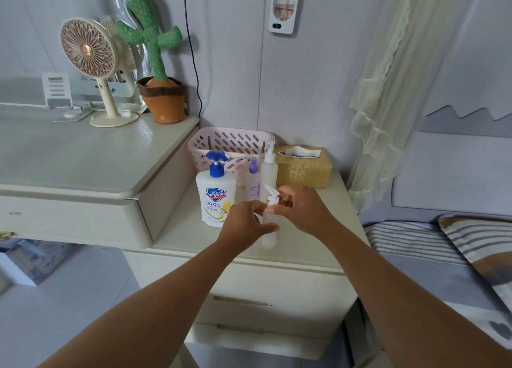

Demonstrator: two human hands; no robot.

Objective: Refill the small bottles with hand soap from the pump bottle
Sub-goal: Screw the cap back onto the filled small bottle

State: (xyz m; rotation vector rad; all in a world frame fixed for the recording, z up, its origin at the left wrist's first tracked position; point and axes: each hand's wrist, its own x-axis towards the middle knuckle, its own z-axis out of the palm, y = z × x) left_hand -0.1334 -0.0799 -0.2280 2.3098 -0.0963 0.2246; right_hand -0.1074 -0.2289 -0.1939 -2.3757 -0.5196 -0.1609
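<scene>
Bottle upright on the worktop, both grips on it
Left grip curls round the clear body, right grip pinches its white pump top; pump bottle stands just left

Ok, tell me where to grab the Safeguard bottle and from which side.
Probably best: grip the Safeguard bottle round its wide body, below the blue pump, coming from its left. It stands upright; the purple-capped bottle crowds its right, the basket sits behind, and its left side is free.
</scene>
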